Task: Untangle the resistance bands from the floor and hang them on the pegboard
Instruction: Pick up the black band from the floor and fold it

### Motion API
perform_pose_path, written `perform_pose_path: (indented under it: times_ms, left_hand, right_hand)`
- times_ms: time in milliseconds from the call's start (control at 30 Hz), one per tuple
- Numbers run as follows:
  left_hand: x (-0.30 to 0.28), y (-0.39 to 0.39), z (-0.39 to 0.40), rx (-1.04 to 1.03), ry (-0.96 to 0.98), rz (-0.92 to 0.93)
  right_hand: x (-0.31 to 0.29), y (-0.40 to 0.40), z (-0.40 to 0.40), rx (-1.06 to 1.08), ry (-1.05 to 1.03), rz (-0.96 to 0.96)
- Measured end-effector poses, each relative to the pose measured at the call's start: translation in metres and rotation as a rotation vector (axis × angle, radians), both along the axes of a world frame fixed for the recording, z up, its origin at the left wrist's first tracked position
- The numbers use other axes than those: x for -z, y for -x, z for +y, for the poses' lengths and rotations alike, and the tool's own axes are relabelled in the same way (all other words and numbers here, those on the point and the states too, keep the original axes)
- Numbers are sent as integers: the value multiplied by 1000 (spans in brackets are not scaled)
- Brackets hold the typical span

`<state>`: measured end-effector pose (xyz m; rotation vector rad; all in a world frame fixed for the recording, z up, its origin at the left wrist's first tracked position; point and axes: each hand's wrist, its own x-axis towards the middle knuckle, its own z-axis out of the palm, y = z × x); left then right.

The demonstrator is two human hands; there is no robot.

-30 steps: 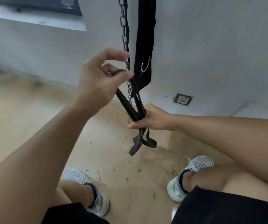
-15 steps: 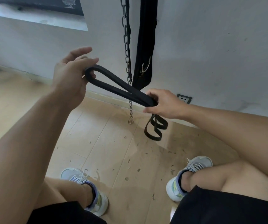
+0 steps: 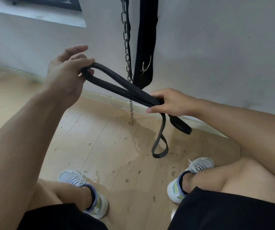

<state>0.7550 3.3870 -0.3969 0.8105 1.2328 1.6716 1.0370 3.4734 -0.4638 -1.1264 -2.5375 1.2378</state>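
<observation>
Item: resistance bands (image 3: 116, 83), black, flat, looped. Location: off the floor (image 3: 100, 138), held in the air between both hands, in front of a pale wall (image 3: 216, 47).

Left hand (image 3: 65, 77): raised, fingers (image 3: 77, 48) mostly straight and spread. One end loop of the bands is hooked over the thumb side of the hand; nothing is clenched.

Right hand (image 3: 171, 103): lower and nearer the wall, fingers curled round the bunched middle of the bands, thumb pressed under them. Two further loops hang below this fist, one long and narrow, one short and wide. Neither touches the floor.

Condition of bands: the stretch between the hands runs as two strands side by side, apparently free of knots. Where the strands pass through the right fist, crossings cannot be told.

Other fixtures: metal chain (image 3: 126, 52) with a snap hook at its lower end, and a wide black strap (image 3: 146, 39) with a metal ring, both hanging against the wall. Two light sneakers (image 3: 87, 191) on the tiled floor, which carries scattered small debris.

Progress: pick-up appears done; untangling seems under way, not finished. Hanging is still outstanding. No pegboard is identifiable in view.
</observation>
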Motion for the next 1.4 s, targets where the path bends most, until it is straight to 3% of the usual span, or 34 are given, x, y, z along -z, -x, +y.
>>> perform_pose_path:
  times_ms: [133,300,333,467,600,667,1033,1200,1400]
  left_hand:
    - [-1,-5,1,81,-112,-3]
    - [11,-1,2,-94,375,638]
    - [14,-5,0,-74,393,743]
    - [24,-44,-9,366,217,934]
    - [41,-75,-13,700,340,1117]
    - [47,-80,-13,766,332,1141]
    - [34,-79,-15,659,432,1421]
    - [31,-73,-17,667,390,1420]
    - [30,-73,-18,636,405,1431]
  right_hand:
    - [0,1,-5,-11,1,-3]
    - [0,-1,-7,6,6,-11]
    - [-2,0,-9,-15,0,-9]
    - [-7,11,-18,-95,-45,-53]
    - [-10,20,-23,-134,-28,-62]
    - [-13,22,-25,-146,-16,-59]
    - [-16,30,-30,-147,58,-112]
    - [-19,27,-30,-68,76,-25]
    - [-20,28,-32,-23,16,-57]
